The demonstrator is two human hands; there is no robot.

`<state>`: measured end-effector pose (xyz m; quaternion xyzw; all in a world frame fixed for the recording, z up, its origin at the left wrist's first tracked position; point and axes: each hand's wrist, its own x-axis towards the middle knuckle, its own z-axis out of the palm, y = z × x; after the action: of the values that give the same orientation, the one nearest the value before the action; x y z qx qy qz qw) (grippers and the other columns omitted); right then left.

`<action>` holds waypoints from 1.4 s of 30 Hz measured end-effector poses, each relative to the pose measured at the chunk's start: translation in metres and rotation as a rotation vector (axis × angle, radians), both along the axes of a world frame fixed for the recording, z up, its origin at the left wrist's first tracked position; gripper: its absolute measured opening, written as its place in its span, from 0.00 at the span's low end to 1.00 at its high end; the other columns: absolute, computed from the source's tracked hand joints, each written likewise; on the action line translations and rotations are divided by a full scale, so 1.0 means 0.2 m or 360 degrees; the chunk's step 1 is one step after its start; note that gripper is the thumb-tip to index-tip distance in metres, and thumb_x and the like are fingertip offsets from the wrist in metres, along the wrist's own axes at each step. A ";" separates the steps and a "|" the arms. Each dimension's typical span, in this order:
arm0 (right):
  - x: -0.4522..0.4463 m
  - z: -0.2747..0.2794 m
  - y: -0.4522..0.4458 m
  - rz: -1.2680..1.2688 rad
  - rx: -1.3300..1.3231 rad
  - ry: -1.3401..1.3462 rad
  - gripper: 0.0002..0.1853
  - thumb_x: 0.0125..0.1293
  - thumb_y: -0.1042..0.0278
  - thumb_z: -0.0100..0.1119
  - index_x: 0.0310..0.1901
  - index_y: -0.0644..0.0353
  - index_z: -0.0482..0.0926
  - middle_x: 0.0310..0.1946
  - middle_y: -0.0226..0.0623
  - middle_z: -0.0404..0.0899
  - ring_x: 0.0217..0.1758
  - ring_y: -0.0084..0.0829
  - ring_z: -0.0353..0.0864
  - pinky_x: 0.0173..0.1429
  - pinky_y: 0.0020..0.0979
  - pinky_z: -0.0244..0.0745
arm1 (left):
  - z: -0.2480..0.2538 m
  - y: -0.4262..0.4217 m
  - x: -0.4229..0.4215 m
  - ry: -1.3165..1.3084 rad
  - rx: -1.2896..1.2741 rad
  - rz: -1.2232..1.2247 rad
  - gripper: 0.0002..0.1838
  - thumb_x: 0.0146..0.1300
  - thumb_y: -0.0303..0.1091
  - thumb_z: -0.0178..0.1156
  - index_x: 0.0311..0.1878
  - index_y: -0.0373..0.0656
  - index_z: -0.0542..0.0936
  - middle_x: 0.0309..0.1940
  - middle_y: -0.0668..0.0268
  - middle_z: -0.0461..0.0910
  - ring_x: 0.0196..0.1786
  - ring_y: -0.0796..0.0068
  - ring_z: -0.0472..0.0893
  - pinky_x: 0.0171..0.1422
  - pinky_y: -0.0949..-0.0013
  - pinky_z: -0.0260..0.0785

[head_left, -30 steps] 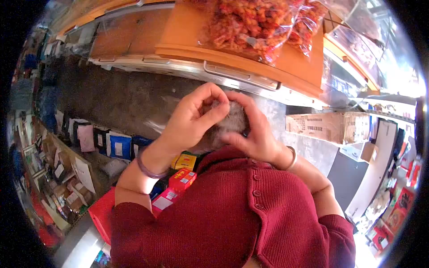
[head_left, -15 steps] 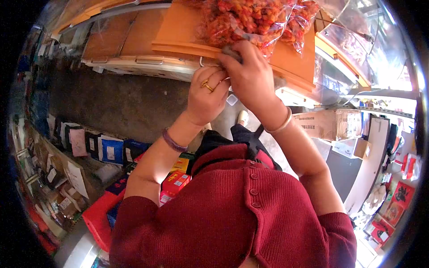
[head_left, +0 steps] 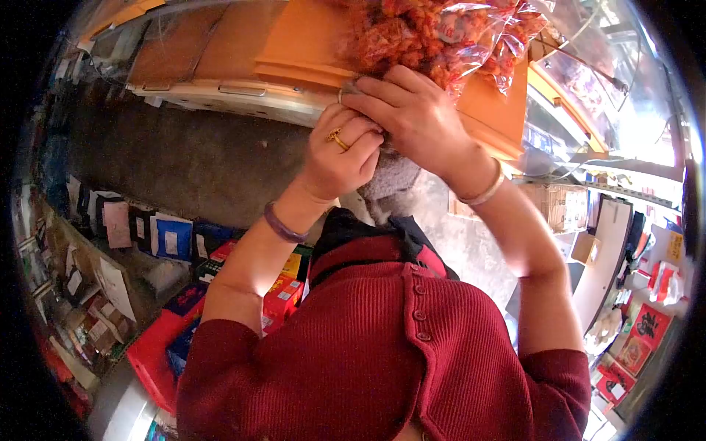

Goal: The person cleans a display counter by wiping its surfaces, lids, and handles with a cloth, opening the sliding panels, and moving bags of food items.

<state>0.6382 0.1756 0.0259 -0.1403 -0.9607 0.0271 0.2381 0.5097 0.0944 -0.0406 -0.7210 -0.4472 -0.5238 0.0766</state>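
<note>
Close together, in front of the wooden counter edge, are my two hands. My left hand (head_left: pixel 340 152), with a gold ring, has its fingers curled closed. My right hand (head_left: pixel 419 121) reaches across from the right with its fingers bent down and pinched near the left fingertips. A grey fuzzy thing (head_left: pixel 393 180), soft like fleece or plush, hangs below and between them; its kind does not show. A bit of grey also shows at the right fingertips. My fingers hide the grip points. Just beyond lie clear plastic bags of red-orange food pieces (head_left: pixel 412 37).
The orange-brown counter (head_left: pixel 301 44) has drawers with metal handles (head_left: pixel 241 91). A cardboard box (head_left: pixel 555 206) stands at right. Packaged goods, including a blue packet (head_left: pixel 173 238), line the lower left, near red boxes (head_left: pixel 283 295). Grey floor (head_left: pixel 191 154) lies below the counter.
My right hand has turned, its fingers now reaching further left over the left hand. The grey fuzzy thing has come into view below my hands. The view has shifted slightly.
</note>
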 end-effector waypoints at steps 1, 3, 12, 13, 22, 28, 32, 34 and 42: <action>0.04 0.03 -0.02 -0.0033 -0.0030 -0.0069 0.15 0.50 0.66 0.54 0.41 0.54 0.79 0.41 0.30 0.79 0.41 0.33 0.75 0.45 0.32 0.75 | -0.01 0.00 0.00 -0.0030 0.0019 -0.0051 0.08 0.41 0.22 0.61 0.27 0.41 0.75 0.31 0.65 0.77 0.39 0.62 0.79 0.49 0.59 0.71; 0.16 0.05 -0.04 -0.0065 -0.0054 -0.0160 0.15 0.50 0.67 0.54 0.42 0.54 0.78 0.41 0.29 0.79 0.42 0.33 0.75 0.44 0.33 0.75 | -0.02 0.02 -0.01 -0.0091 0.0013 -0.0107 0.08 0.40 0.22 0.62 0.26 0.41 0.75 0.31 0.65 0.77 0.38 0.62 0.79 0.48 0.59 0.72; 0.07 0.04 -0.09 -0.0251 -0.0180 -0.0107 0.16 0.55 0.72 0.51 0.47 0.60 0.73 0.37 0.38 0.77 0.42 0.38 0.74 0.43 0.35 0.75 | 0.00 0.04 0.01 -0.0137 0.0023 -0.0040 0.09 0.37 0.21 0.61 0.25 0.42 0.74 0.29 0.65 0.77 0.37 0.63 0.79 0.46 0.60 0.73; 0.07 0.05 -0.09 -0.0299 -0.0228 -0.0171 0.16 0.56 0.74 0.50 0.48 0.64 0.73 0.38 0.42 0.77 0.43 0.40 0.74 0.45 0.35 0.74 | 0.00 0.04 0.01 -0.0144 0.0029 -0.0021 0.09 0.37 0.20 0.61 0.25 0.42 0.74 0.29 0.65 0.77 0.37 0.63 0.80 0.46 0.60 0.73; 0.15 0.02 -0.08 -0.0215 -0.0123 -0.0208 0.20 0.54 0.72 0.50 0.50 0.65 0.72 0.47 0.37 0.76 0.43 0.37 0.73 0.48 0.33 0.74 | 0.02 0.05 0.02 -0.0142 0.0020 -0.0035 0.09 0.36 0.20 0.59 0.24 0.41 0.73 0.29 0.63 0.77 0.34 0.58 0.79 0.43 0.60 0.73; 0.30 0.06 -0.09 -0.0313 -0.0183 -0.0194 0.17 0.56 0.74 0.50 0.49 0.63 0.72 0.46 0.37 0.75 0.42 0.37 0.73 0.46 0.34 0.74 | 0.03 0.04 0.01 -0.0108 -0.0033 -0.0077 0.08 0.38 0.19 0.59 0.24 0.41 0.73 0.29 0.63 0.77 0.34 0.60 0.79 0.43 0.61 0.73; 0.64 0.07 -0.16 -0.0726 -0.0394 -0.0274 0.16 0.60 0.79 0.48 0.51 0.63 0.72 0.37 0.41 0.74 0.39 0.40 0.75 0.45 0.34 0.73 | 0.02 0.04 0.00 -0.0112 -0.0061 -0.0115 0.09 0.37 0.18 0.59 0.24 0.41 0.73 0.29 0.63 0.78 0.34 0.62 0.79 0.43 0.62 0.72; 0.68 0.06 -0.18 -0.0782 -0.0412 -0.0278 0.15 0.60 0.77 0.49 0.49 0.64 0.72 0.35 0.42 0.73 0.39 0.40 0.75 0.45 0.35 0.74 | 0.02 0.04 0.01 -0.0113 -0.0050 -0.0112 0.09 0.37 0.18 0.59 0.24 0.41 0.73 0.29 0.64 0.78 0.34 0.62 0.79 0.43 0.63 0.72; 0.63 0.05 -0.18 -0.0724 -0.0215 -0.0223 0.17 0.57 0.74 0.53 0.50 0.65 0.72 0.39 0.41 0.76 0.39 0.39 0.75 0.46 0.35 0.74 | 0.04 0.04 0.00 0.0018 -0.0113 -0.0083 0.09 0.44 0.15 0.56 0.28 0.41 0.73 0.29 0.62 0.78 0.35 0.62 0.82 0.43 0.62 0.72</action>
<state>0.7635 0.1406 0.0350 -0.3702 -0.9145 0.0272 0.1610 0.5102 0.1014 -0.0327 -0.7376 -0.4462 -0.5052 0.0398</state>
